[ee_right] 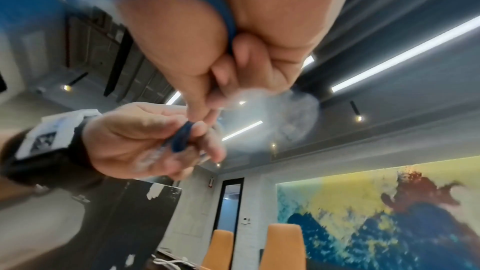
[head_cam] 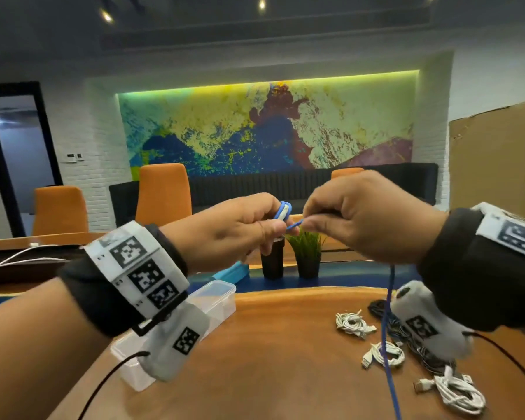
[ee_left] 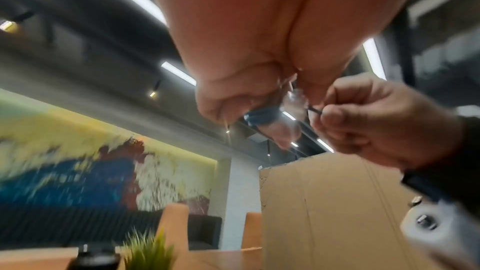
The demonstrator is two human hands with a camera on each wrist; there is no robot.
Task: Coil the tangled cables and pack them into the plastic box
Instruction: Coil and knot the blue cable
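Both hands (head_cam: 285,228) pinch blue cable (head_cam: 387,322) mid-air, well above table edge (head_cam: 255,294).

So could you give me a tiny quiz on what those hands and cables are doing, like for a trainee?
1. True or false: the blue cable lies wholly on the table.
2. Which of the hands holds the small coiled loops: A left hand, B right hand?
3. Fill in: the plastic box stands toward the ____ hand's side.

Key: 1 false; 2 A; 3 left.
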